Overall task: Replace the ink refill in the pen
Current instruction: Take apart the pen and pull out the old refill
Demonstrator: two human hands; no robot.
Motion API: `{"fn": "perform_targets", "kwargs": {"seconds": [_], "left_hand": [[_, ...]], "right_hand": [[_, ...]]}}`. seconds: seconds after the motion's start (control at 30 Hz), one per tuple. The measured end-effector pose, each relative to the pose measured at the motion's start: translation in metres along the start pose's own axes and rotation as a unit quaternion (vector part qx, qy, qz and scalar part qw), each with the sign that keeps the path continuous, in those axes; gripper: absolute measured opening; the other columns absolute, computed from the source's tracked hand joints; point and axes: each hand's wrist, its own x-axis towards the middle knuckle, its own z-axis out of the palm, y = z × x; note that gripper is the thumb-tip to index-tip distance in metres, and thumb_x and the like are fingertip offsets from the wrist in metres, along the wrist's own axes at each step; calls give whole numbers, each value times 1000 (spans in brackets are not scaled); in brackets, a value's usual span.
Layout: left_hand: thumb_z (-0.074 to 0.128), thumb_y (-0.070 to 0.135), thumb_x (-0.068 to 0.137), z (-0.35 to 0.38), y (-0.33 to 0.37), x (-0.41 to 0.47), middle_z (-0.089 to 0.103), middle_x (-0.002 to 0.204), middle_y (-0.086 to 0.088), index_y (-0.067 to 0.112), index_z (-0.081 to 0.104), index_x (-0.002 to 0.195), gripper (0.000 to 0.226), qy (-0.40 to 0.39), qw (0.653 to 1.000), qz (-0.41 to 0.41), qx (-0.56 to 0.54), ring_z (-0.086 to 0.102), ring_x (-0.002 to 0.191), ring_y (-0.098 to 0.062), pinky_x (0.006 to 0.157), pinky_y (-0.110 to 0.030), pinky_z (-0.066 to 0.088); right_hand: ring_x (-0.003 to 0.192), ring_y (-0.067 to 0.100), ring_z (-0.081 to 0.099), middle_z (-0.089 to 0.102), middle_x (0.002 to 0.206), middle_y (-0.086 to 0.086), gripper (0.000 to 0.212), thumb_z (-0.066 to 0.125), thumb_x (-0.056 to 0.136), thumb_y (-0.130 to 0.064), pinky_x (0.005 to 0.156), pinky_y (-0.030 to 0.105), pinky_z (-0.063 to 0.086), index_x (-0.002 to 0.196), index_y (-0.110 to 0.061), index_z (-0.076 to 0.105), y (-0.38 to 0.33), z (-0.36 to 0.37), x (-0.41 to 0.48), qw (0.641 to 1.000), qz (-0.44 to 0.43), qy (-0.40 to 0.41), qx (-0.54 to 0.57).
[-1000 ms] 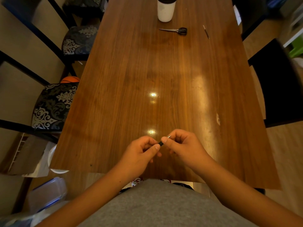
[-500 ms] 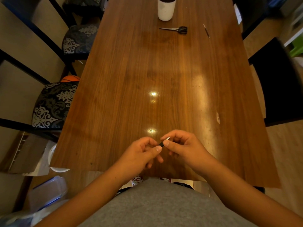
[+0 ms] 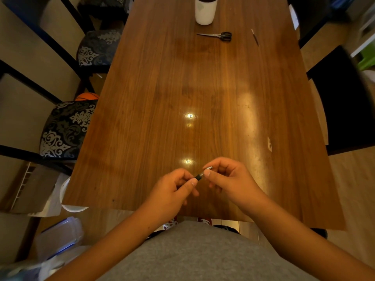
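Note:
Over the near edge of the wooden table point(image 3: 154, 122), both hands hold a dark pen point(image 3: 199, 176). My left hand point(image 3: 174, 191) closes around the pen's black barrel, most of which is hidden in the fist. My right hand point(image 3: 229, 179) pinches the silver tip end between thumb and fingers. Only a short black and silver stretch shows between the two hands. A thin dark stick, possibly an ink refill point(image 3: 255, 37), lies far back on the right of the table.
A white cup with a dark lid point(image 3: 205, 11) stands at the far end, with black-handled scissors point(image 3: 217, 35) lying just in front of it. Patterned chairs point(image 3: 65, 128) line the left side; a dark chair point(image 3: 345, 102) stands on the right. Plastic bins sit on the floor at lower left.
The hands stay together at the near edge, with only small finger shifts on the pen. The camera view has tilted slightly.

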Motion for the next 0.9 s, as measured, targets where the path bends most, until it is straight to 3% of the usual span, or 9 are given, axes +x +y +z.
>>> {"fn": "perform_targets", "kwargs": {"seconds": [0.2, 0.37, 0.53, 0.63, 0.77, 0.9], "left_hand": [[56, 24, 95, 0, -7, 0, 76, 80, 2, 24, 63, 87, 11, 7, 999, -13, -28, 59, 51, -5, 49, -16, 47], [56, 25, 95, -2, -14, 2, 76, 80, 3, 25, 63, 86, 11, 19, 999, -37, -32, 58, 52, -3, 49, -14, 46], [56, 27, 95, -10, -26, 4, 76, 81, 4, 26, 64, 87, 11, 44, 996, -64, -37, 58, 52, -3, 49, -15, 48], [56, 27, 94, -16, -34, 5, 76, 82, 3, 28, 64, 86, 11, 56, 995, -78, -33, 59, 53, -1, 50, -15, 47], [56, 28, 94, -24, -47, 1, 76, 81, 3, 30, 64, 84, 13, 71, 991, -104, -39, 60, 54, -3, 50, -16, 48], [57, 25, 94, -32, -60, -6, 75, 80, 3, 27, 64, 83, 13, 91, 987, -127, -33, 60, 53, -3, 50, -15, 48]], "right_hand": [[69, 10, 63, 69, 78, 2, 13, 59, 91, -9, 57, 23, 51, 96, -10, 72, 7, 0, 1, 998, 9, 38, 52], [66, 7, 63, 72, 77, -2, 16, 58, 92, -12, 55, 20, 50, 94, -16, 74, 17, -6, 11, 984, 53, 90, 145], [61, 4, 64, 74, 72, -2, 12, 67, 87, -15, 52, 16, 51, 84, -23, 76, 32, -7, 25, 988, 61, 121, 69], [67, 3, 66, 73, 75, -5, 9, 72, 84, -19, 57, 15, 52, 79, -26, 75, 47, -2, 38, 988, 62, 129, -58], [79, 14, 66, 71, 83, 0, 4, 72, 84, -21, 67, 29, 55, 86, -17, 74, 74, 6, 60, 972, 88, 126, -180], [74, 13, 63, 69, 82, -3, 5, 70, 86, -23, 59, 23, 47, 89, -19, 71, 97, 11, 85, 941, 58, 94, -320]]}}
